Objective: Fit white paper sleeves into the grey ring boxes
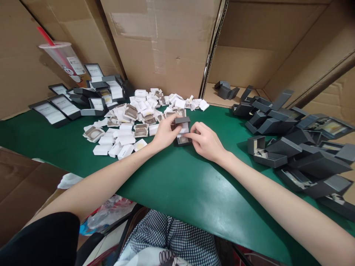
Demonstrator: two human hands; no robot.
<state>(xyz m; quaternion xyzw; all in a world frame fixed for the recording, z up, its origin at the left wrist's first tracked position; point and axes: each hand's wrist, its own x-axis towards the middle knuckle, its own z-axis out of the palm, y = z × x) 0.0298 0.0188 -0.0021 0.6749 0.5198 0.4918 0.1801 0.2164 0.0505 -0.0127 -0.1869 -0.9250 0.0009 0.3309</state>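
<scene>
A small dark grey jewellery box [182, 120] stands with its lid up on the green table, a white insert showing inside. My left hand [167, 132] is closed around the box's left side and lid, thumb at the front. From the right, my right hand [204, 140] reaches into the box with fingers pinched at the edge of the white insert [183, 136]. Just left of the box lies a heap of white and grey inserts [126, 136], several folded or overlapping.
Open dark boxes with white inserts [94, 99] are stacked at the left beside a plastic cup [62, 55] with a red straw. Many open grey boxes [285, 144] pile up at the right. Cardboard boxes [163, 44] wall the back of the green table [172, 188].
</scene>
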